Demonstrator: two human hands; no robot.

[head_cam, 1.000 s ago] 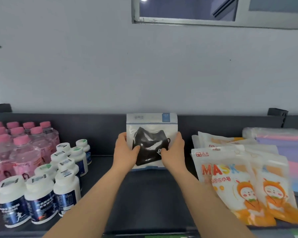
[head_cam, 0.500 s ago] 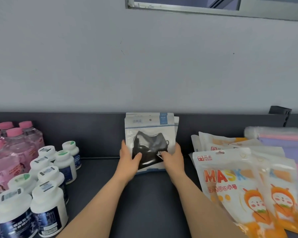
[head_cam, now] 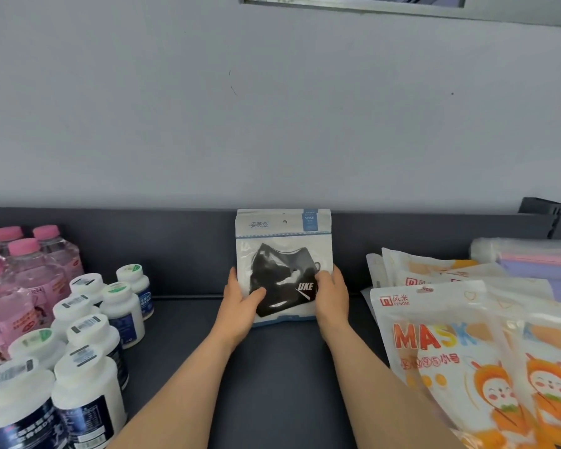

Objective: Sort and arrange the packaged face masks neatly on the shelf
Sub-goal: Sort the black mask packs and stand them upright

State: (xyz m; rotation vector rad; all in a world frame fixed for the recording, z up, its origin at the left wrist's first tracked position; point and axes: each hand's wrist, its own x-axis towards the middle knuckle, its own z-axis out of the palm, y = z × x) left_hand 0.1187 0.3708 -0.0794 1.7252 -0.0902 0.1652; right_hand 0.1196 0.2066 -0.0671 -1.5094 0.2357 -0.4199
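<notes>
A white pouch with a black face mask (head_cam: 284, 254) stands upright against the dark back rail of the shelf (head_cam: 272, 367), with at least one more like it stacked behind. My left hand (head_cam: 240, 301) grips its lower left edge, thumb on the front. Its lower right edge is held by my right hand (head_cam: 332, 294), thumb on the front too. To the right, several orange children's mask packs (head_cam: 450, 351) lie fanned and overlapping on the shelf.
White supplement bottles (head_cam: 88, 345) and pink-capped water bottles (head_cam: 17, 280) crowd the shelf's left side. Pastel mask packs in clear wrap (head_cam: 538, 264) lie at the far right. A grey wall rises behind the rail, with a black bracket (head_cam: 540, 209) at its right.
The black mask pouches moved back against the rail and now line up squarely. Both hands slid lower on the pouch sides. The camera shifted right and closer.
</notes>
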